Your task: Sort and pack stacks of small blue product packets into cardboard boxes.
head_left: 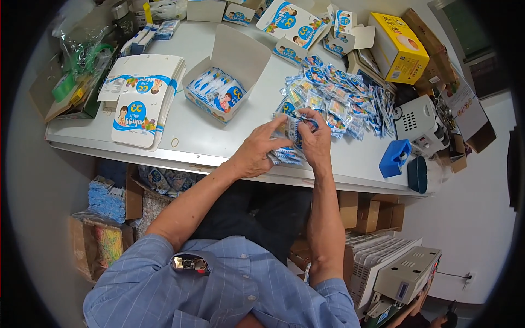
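Sachets (292,129) are pinched between the left hand (257,148) and right hand (316,141), yet could be spilled off the table (210,139) if slippery film is loosely gripped.

White table (210,143) toward twelve o'clock; pale wall (492,180) at three; wall socket (469,277) at four; greyish wall (41,180) at nine.

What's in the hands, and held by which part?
Small blue-and-white plastic packets, held between the left hand at their left edge and the right hand at their right; exact contact is blurred.
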Motion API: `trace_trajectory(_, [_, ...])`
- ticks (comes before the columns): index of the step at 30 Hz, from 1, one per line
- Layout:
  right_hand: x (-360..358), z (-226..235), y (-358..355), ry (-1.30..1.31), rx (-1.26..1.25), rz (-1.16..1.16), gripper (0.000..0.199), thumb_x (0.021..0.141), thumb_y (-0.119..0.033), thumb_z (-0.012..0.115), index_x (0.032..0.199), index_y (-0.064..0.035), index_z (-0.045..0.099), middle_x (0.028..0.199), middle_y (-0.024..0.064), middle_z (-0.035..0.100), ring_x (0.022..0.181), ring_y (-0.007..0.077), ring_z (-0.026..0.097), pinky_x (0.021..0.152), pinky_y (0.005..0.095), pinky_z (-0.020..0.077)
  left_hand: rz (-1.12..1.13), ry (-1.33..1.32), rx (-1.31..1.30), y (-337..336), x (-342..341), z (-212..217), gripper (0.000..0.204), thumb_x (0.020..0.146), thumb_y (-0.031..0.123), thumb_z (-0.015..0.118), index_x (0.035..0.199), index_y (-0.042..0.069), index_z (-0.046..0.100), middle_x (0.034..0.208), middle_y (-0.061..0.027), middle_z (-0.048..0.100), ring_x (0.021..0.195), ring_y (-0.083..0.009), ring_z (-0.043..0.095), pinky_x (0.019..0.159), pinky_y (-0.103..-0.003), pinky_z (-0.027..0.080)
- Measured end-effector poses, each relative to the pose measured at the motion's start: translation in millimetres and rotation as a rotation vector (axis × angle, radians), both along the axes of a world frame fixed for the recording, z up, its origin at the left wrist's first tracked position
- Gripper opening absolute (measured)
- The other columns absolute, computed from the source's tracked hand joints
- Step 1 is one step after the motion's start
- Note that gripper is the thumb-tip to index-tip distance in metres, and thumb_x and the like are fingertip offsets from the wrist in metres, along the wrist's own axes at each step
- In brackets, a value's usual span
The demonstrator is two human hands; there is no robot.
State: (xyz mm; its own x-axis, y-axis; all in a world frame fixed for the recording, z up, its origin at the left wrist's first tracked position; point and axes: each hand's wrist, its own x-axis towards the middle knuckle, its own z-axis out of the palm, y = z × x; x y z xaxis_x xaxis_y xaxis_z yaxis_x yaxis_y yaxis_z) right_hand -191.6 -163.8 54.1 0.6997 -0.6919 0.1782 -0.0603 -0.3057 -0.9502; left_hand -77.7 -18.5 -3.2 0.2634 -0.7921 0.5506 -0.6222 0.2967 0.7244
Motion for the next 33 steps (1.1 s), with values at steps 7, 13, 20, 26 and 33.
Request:
trace_trajectory(7, [-12.8,6.6,6.4,0.042,0.321,0.03,0.036,0.086,-0.003,0.07,0.122,-0.0015,0.065,0.087,0.0003,0.063,0.074,0.0065,0.056,0.066,0.0225,0.0476,-0.06,-0.104,0.072,2.4,1.4,1.9,0.058,0.062,-0.01,0.063,0.114,0.014,0.071,0.156,-0.0212,0.037,0.144,-0.0388,0.037,0.117,-0.046,0.035])
trace_trajectory(13, [-22.9,-3.1,3.2,-0.067,0.531,0.076,0.053,0.081,0.002,0.072,0.132,-0.0007,0.057,0.097,0.0082,0.069,0.085,0.014,0.067,0.077,0.0276,0.0541,0.012,-0.205,-0.007,-0.2,1.1,-4.4,0.047,0.073,0.003,0.075,0.118,0.013,0.07,0.149,-0.0166,0.049,0.134,-0.0377,0.05,0.111,-0.045,0.041])
trace_trajectory(20, [-32.1,-23.6,-6.9,-0.165,0.614,-0.045,0.056,0.077,0.007,0.07,0.131,-0.0024,0.058,0.106,0.0109,0.071,0.091,0.0176,0.069,0.084,0.0301,0.0563,-0.078,0.649,0.01,6.9,5.1,1.7,0.041,0.085,-0.001,0.075,0.125,0.007,0.065,0.128,-0.0089,0.061,0.12,-0.0199,0.059,0.098,-0.033,0.05])
trace_trajectory(26, [-18.1,-48.5,-7.2,-0.186,0.396,-0.116,0.042,0.075,0.008,0.069,0.115,-0.003,0.064,0.093,0.0047,0.066,0.077,0.013,0.063,0.073,0.0272,0.0533,-0.201,0.498,0.013,3.6,8.9,-1.3,0.043,0.084,0.0,0.076,0.126,-0.001,0.063,0.139,-0.0079,0.051,0.113,-0.0172,0.062,0.1,-0.03,0.05])
trace_trajectory(33, [-11.4,-45.7,8.3,-0.078,0.337,0.03,0.026,0.081,0.005,0.066,0.106,-0.0022,0.066,0.077,-0.0014,0.061,0.069,0.0051,0.055,0.065,0.0194,0.0465,-0.12,0.639,0.073,1.5,15.0,-6.9,0.051,0.084,0.005,0.079,0.131,-0.005,0.06,0.155,-0.0095,0.043,0.115,-0.0131,0.061,0.102,-0.03,0.049])
